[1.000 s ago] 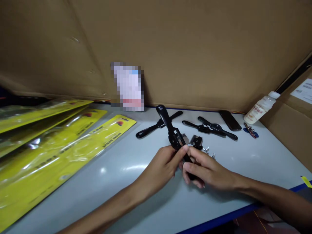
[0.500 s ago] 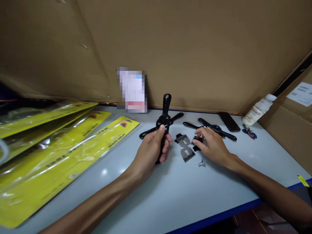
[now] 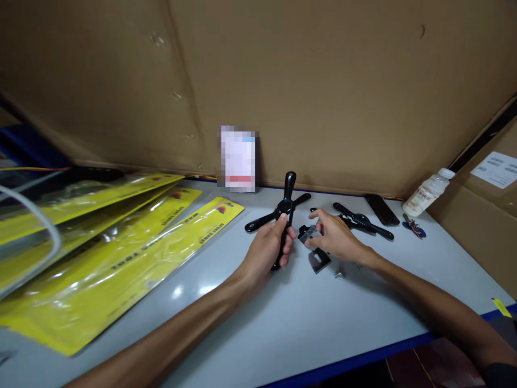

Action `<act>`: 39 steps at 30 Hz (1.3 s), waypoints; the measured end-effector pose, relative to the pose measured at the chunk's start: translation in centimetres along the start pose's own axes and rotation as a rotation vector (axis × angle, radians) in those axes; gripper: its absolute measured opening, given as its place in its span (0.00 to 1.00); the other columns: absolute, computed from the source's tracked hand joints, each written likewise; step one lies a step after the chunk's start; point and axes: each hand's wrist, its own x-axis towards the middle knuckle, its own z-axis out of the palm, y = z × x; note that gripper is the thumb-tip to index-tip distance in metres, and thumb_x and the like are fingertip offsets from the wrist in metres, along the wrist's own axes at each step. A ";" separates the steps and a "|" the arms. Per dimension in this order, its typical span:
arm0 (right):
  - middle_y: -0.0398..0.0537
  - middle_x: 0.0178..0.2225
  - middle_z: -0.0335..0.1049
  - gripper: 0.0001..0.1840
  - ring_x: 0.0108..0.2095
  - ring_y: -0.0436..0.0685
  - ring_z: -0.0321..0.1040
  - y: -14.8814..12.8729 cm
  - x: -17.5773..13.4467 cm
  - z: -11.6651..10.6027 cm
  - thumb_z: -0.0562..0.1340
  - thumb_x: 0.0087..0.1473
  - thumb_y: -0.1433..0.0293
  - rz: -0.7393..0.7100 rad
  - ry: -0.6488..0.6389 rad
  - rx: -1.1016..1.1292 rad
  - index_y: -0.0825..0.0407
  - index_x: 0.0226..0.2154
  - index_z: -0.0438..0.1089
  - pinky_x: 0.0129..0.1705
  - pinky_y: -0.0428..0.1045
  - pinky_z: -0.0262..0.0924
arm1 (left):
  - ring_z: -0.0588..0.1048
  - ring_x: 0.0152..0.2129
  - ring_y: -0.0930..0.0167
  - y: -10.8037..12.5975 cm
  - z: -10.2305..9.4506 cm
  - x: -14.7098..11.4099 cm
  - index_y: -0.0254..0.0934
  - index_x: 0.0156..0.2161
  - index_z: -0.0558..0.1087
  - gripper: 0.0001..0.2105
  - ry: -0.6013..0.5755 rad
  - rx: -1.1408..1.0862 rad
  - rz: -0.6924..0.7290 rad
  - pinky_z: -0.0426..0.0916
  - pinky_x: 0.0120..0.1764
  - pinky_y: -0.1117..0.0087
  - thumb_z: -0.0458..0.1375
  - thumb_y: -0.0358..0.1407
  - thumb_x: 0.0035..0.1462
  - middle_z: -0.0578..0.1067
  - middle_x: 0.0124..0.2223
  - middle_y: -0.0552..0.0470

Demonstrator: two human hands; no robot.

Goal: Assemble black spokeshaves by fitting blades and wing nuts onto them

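Note:
My left hand point(image 3: 272, 240) is wrapped round the lower handle of a black spokeshave point(image 3: 288, 186), held upright. Behind it another black spokeshave point(image 3: 258, 222) lies on the table. My right hand point(image 3: 337, 237) hovers over the small parts with thumb and forefinger apart, beside a shiny flat blade and black piece point(image 3: 306, 233); contact is hard to tell. Just below the thumb lies a slotted metal blade point(image 3: 320, 261). A small screw point(image 3: 338, 274) sits near the right wrist. More black spokeshaves point(image 3: 363, 220) lie behind the right hand, partly covered by it.
Yellow packs point(image 3: 161, 258) in clear plastic cover the left side of the table. A blurred white card point(image 3: 239, 159) leans on the cardboard wall point(image 3: 323, 97). At the back right are a phone point(image 3: 382, 209), a bottle point(image 3: 428, 191) and a small keyring-like bundle point(image 3: 413, 226).
My right hand has moved left from the black piece towards the flat blade nearer the held spokeshave. My left hand keeps its grip. The view has shifted, so most things appear further right.

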 end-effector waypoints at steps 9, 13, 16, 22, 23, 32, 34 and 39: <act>0.39 0.20 0.65 0.11 0.24 0.49 0.59 3.0 -0.2 -3.1 0.68 0.46 0.64 0.070 -0.099 0.432 0.53 0.21 0.71 0.29 0.47 0.51 | 0.56 0.10 0.79 -0.4 -0.3 0.4 0.35 0.28 0.68 0.22 -0.189 0.205 -0.024 0.56 0.14 0.78 0.49 0.52 0.65 0.61 0.16 0.62; 0.40 0.21 0.66 0.16 0.25 0.50 0.60 2.9 -1.5 -3.3 0.67 0.48 0.57 0.071 0.041 0.610 0.53 0.22 0.70 0.32 0.48 0.54 | 0.53 0.11 0.79 0.0 0.1 -0.3 0.36 0.34 0.70 0.19 -0.196 0.234 -0.065 0.53 0.14 0.80 0.46 0.48 0.68 0.57 0.17 0.63; 0.41 0.22 0.68 0.16 0.23 0.50 0.62 2.4 -2.0 -2.6 0.66 0.49 0.56 0.110 -0.021 0.769 0.52 0.27 0.68 0.30 0.48 0.55 | 0.48 0.11 0.79 0.0 0.7 -0.8 0.38 0.33 0.66 0.19 -0.186 0.183 -0.117 0.44 0.12 0.81 0.44 0.48 0.68 0.53 0.17 0.65; 0.39 0.24 0.63 0.14 0.24 0.48 0.58 1.6 -2.5 -1.6 0.68 0.47 0.61 0.101 -0.018 0.899 0.52 0.25 0.67 0.28 0.47 0.52 | 0.46 0.10 0.80 0.1 1.2 -1.1 0.39 0.29 0.63 0.19 -0.154 0.111 -0.110 0.43 0.12 0.80 0.43 0.46 0.69 0.54 0.15 0.64; 0.38 0.24 0.62 0.13 0.23 0.47 0.56 1.5 -2.6 -1.6 0.68 0.47 0.61 0.093 -0.006 0.911 0.52 0.25 0.68 0.27 0.47 0.50 | 0.47 0.10 0.80 0.1 1.2 -1.1 0.38 0.29 0.63 0.19 -0.142 0.110 -0.089 0.44 0.12 0.80 0.44 0.45 0.69 0.55 0.15 0.63; 0.42 0.22 0.69 0.16 0.20 0.47 0.59 1.3 -2.9 -1.2 0.67 0.52 0.60 0.067 -0.062 0.997 0.51 0.25 0.63 0.25 0.47 0.52 | 0.49 0.09 0.80 0.1 0.8 -0.8 0.37 0.31 0.67 0.18 -0.153 0.111 -0.044 0.47 0.11 0.78 0.45 0.45 0.68 0.58 0.15 0.62; 0.43 0.23 0.70 0.16 0.20 0.47 0.60 1.1 -3.1 -1.2 0.67 0.53 0.60 0.053 -0.075 0.988 0.51 0.25 0.64 0.24 0.46 0.54 | 0.49 0.08 0.80 0.0 0.8 -0.8 0.37 0.31 0.66 0.19 -0.168 0.128 -0.043 0.47 0.11 0.78 0.44 0.46 0.68 0.58 0.15 0.62; 0.47 0.26 0.75 0.15 0.23 0.49 0.65 0.5 -3.2 -1.1 0.67 0.52 0.59 0.045 -0.103 0.998 0.50 0.26 0.64 0.22 0.45 0.58 | 0.51 0.09 0.80 -0.3 1.0 -0.9 0.40 0.29 0.61 0.17 -0.267 0.200 0.046 0.47 0.11 0.79 0.47 0.48 0.66 0.58 0.17 0.63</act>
